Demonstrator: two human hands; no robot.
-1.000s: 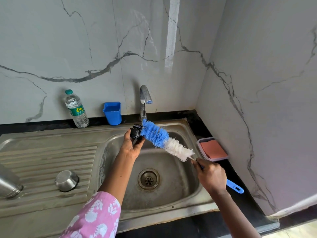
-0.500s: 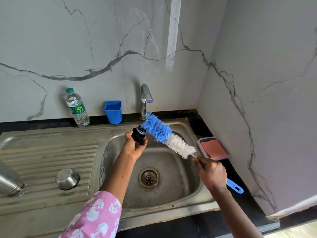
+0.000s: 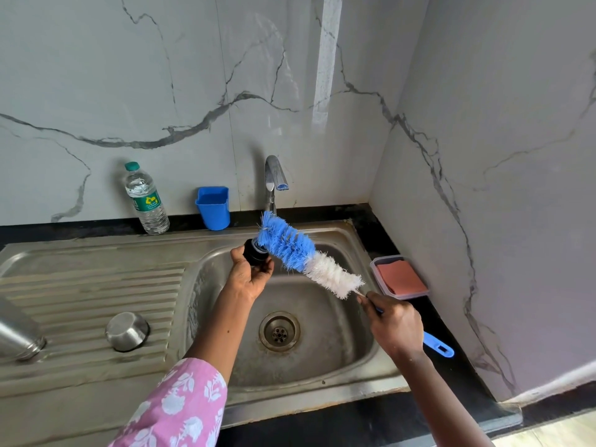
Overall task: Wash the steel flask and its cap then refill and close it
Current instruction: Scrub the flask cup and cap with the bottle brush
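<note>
My left hand is curled round the black cap and holds it over the back edge of the sink basin, just in front of the tap. My right hand is wrapped tight round the blue handle of the bottle brush. The handle's end pokes out past my wrist, over the black worktop along the basin's right edge. The blue bristle end of the brush presses against the cap (the white bristles nearer my right hand touch nothing).

The steel flask is at the far left edge of the ridged drainboard, with only its neck end in view. Between it and the basin a small steel cup sits upside down on the ridges, well apart from both hands.

Along the back edge of the worktop stand a plastic water bottle and, nearer the tap, a blue tumbler. At the right edge, near the corner of the walls, a clear tray holds an orange sponge.
</note>
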